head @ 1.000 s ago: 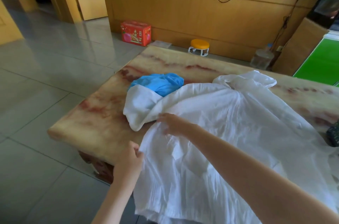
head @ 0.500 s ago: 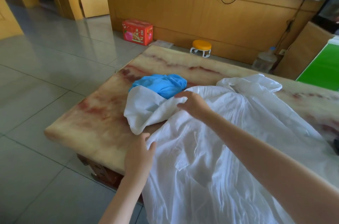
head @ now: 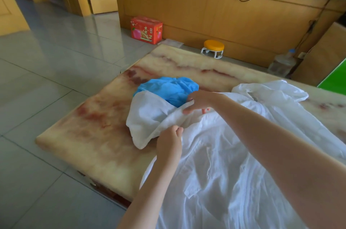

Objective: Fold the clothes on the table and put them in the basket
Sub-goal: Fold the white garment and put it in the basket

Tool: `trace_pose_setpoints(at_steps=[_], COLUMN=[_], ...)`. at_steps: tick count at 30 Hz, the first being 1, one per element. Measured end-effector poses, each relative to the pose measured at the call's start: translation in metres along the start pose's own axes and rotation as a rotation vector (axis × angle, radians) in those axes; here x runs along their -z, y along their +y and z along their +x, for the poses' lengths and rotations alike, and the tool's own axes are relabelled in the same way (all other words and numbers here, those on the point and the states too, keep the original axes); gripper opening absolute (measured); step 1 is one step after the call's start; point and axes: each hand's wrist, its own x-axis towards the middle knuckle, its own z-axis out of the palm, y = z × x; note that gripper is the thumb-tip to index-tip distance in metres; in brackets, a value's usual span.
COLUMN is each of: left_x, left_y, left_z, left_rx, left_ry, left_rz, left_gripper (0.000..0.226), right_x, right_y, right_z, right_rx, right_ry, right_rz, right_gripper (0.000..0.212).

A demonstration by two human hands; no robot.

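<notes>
A large white shirt (head: 234, 163) lies spread over the marble table (head: 89, 135), its lower part hanging off the near edge. Its left sleeve (head: 148, 118) lies crumpled toward the table's left side. My right hand (head: 200, 100) pinches the fabric where the sleeve joins the body. Lower down, my left hand (head: 169, 144) grips the sleeve's near edge. A bunched blue garment (head: 168, 90) sits just behind the sleeve, partly covered by it. No basket is in view.
A red carton (head: 146, 30) and a small yellow-topped stool (head: 213, 48) stand on the tiled floor by the wooden wall. A clear water jug (head: 282, 63) sits at the right behind the table. A green panel (head: 335, 78) shows at the right edge.
My right hand has moved up the shirt from the near hem to the sleeve joint. My left hand has risen from the table's edge onto the sleeve and taken hold of it.
</notes>
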Motion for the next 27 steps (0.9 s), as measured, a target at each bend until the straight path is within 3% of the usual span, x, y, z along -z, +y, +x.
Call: trace_pose_setpoints(at_steps=[3,5,8,10,12,16,17,19,21,23,25,27], left_x=[-0.002,-0.004,-0.003,-0.001,0.002,0.009,0.009,0.006,-0.001,-0.015,-0.034,-0.051], left_y=[-0.003,-0.006,-0.005,-0.001,0.005,0.005,0.003,-0.002,0.001,0.009,0.016,0.015], left_z=[0.002,0.004,0.006,0.007,0.008,0.014,0.016,0.015,0.007,-0.002,-0.009,-0.007], left_rx=[0.036,0.035,0.072,0.063,0.020,-0.054,-0.052,-0.085,-0.185,-0.364,-0.483,-0.438], left_ry=[0.010,0.006,0.034,0.082,0.172,0.342,0.348,0.409,0.432,0.353,0.241,0.139], left_rz=[-0.051,-0.010,-0.044,-0.121,-0.098,0.065,0.091,0.260,0.353,0.339,0.360,0.469], left_gripper=[0.027,0.026,0.024,0.021,0.019,0.029,0.030,0.039,0.053,0.053,0.048,0.050], right_x=[0.000,0.005,0.018,0.022,0.020,-0.006,-0.013,-0.023,-0.032,-0.044,-0.058,-0.071], right_y=[0.007,0.009,0.007,0.006,0.005,0.003,0.004,0.007,0.009,0.014,0.022,0.031], right_z=[0.001,0.001,-0.001,0.003,0.009,0.013,0.013,0.011,0.004,-0.007,-0.022,-0.032], right_rx=[0.014,0.048,0.117,0.147,0.138,0.189,0.217,0.268,0.310,0.326,0.265,0.209], right_ry=[0.013,0.202,0.595,0.723,0.706,0.274,0.259,0.410,0.607,0.674,0.605,0.498], right_rz=[0.023,0.309,0.855,1.032,1.019,0.807,0.724,0.652,0.631,0.548,0.370,0.254], right_gripper=[0.029,0.010,0.005,0.003,0.018,0.073,0.082,0.093,0.091,0.077,0.057,0.054])
